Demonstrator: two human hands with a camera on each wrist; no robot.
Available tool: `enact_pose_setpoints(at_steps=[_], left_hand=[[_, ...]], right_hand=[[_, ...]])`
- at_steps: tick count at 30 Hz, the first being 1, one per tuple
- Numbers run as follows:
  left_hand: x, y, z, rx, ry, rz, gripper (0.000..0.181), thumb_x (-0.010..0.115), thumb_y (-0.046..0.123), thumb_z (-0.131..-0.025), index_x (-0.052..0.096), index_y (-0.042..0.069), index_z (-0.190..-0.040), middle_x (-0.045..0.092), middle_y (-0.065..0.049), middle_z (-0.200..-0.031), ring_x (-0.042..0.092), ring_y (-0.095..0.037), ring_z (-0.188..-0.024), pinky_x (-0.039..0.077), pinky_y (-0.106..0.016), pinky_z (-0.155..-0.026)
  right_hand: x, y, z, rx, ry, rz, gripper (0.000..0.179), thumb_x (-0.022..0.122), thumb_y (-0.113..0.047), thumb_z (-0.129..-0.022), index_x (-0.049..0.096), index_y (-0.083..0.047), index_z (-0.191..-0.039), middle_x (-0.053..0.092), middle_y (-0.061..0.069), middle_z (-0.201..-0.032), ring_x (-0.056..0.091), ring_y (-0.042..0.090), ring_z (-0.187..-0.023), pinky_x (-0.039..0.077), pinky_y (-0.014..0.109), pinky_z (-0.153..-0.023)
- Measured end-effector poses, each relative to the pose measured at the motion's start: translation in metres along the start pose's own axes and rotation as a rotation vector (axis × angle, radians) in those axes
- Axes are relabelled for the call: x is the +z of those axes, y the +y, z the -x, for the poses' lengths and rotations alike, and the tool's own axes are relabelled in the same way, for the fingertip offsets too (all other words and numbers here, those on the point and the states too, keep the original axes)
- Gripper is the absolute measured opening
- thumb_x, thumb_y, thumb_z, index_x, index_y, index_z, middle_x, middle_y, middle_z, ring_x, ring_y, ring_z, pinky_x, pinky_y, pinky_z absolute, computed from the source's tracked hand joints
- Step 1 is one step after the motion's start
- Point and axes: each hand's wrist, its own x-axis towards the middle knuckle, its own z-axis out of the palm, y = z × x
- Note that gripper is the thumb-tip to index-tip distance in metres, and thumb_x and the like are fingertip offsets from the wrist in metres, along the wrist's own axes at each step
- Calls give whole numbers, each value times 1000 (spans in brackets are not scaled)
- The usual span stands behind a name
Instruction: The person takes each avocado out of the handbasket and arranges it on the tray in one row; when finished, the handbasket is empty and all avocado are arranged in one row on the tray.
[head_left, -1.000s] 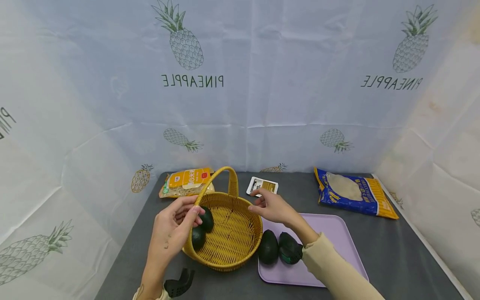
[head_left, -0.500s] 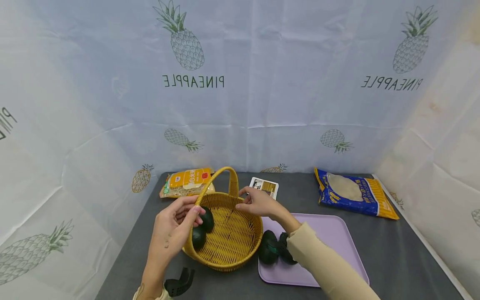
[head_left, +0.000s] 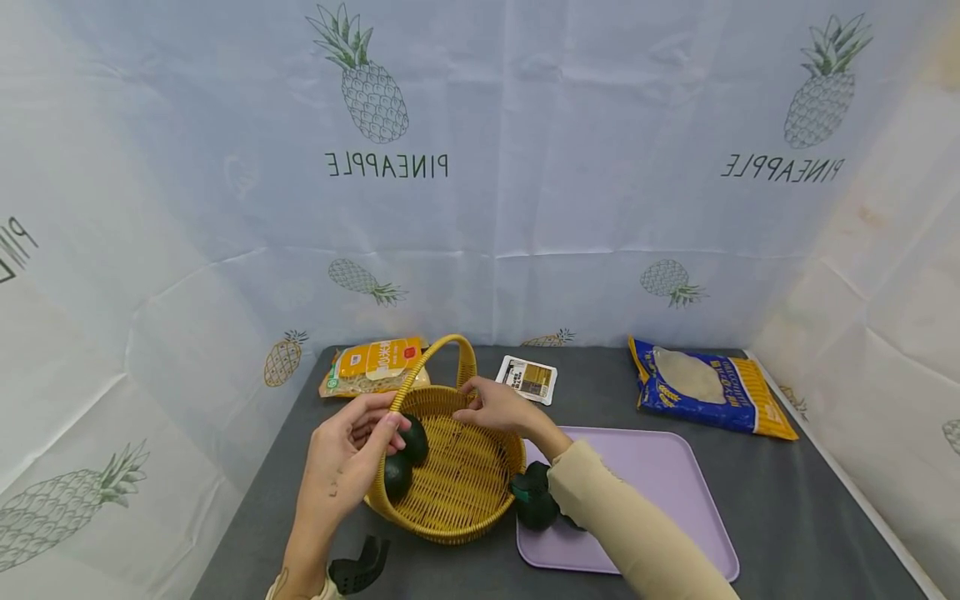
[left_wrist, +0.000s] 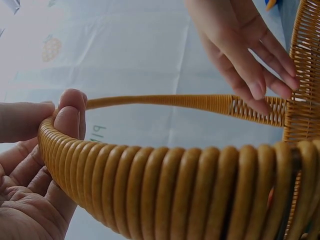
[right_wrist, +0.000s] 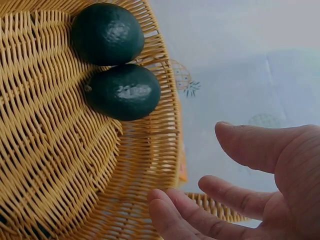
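Observation:
My left hand (head_left: 341, 458) pinches the arched handle (left_wrist: 165, 185) of a yellow woven basket (head_left: 457, 483) between thumb and fingers. In the right wrist view two dark green avocados, an upper avocado (right_wrist: 107, 34) and a lower avocado (right_wrist: 124, 92), lie side by side against the basket's wall. Over the basket's far right rim hovers my right hand (head_left: 498, 408), fingers loosely bent and nothing held. The left wrist view has its fingertips beside the handle's far base. On the lilac tray (head_left: 660, 492) another avocado (head_left: 536, 514) shows, partly hidden by the right wrist.
Behind the basket lies an orange food packet (head_left: 378, 367), with a small white-edged pack (head_left: 528, 379) to its right. A blue and yellow bag (head_left: 705, 387) lies at the back right. A pineapple-print curtain (head_left: 480, 208) encloses the grey table (head_left: 442, 575).
The right hand has moved left, from beside the basket's right rim to over its far right part. Its forearm now covers more of the tray's avocados. The left hand keeps its hold.

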Motion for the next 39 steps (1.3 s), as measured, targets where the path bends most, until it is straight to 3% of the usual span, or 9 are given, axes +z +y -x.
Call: enact_pose_setpoints(at_steps=[10,15,23,31,39], left_hand=[[-2,0,0,5,-2,-2,25,65,10,-100,67,0,-122,74,-10,-93,69,-11,-71,61,-26,-65],[-3,0,-1,16,-3,-10,24,64,10,-100,67,0,-122,75,-10,-93,68,-11,-71,61,-26,-65],[-3,-1,0,-8,-7,-4,25,64,11,-100,67,1,-122,75,-10,-93,69,-11,-71,61,-26,-66],[-3,-2,1,-21,-5,-8,25,64,10,-100,66,1,-124,75,-10,-93,69,-11,-71,61,-26,-66],[-2,-2,0,0,-4,-7,25,64,9,-100,66,0,-123,75,-10,-94,68,-11,-71,61,-27,-65]], right_hand=[[16,-11,-12,2,-17,24,47,70,-30,-96,58,-6,-134,69,8,-104,65,18,-91,55,41,-85],[22,-16,-20,-34,-16,79,45,71,-28,-95,60,-4,-131,70,11,-105,67,22,-92,57,39,-82],[37,-14,-26,-14,-55,84,45,72,-29,-94,60,-5,-130,70,7,-105,66,18,-92,56,36,-82],[50,-16,-24,-29,-181,-10,37,72,-23,-95,63,-3,-125,70,9,-105,67,18,-90,55,30,-76],[58,-18,-27,-62,-277,60,16,70,-16,-95,69,-9,-110,69,-1,-96,60,6,-80,51,22,-72]])
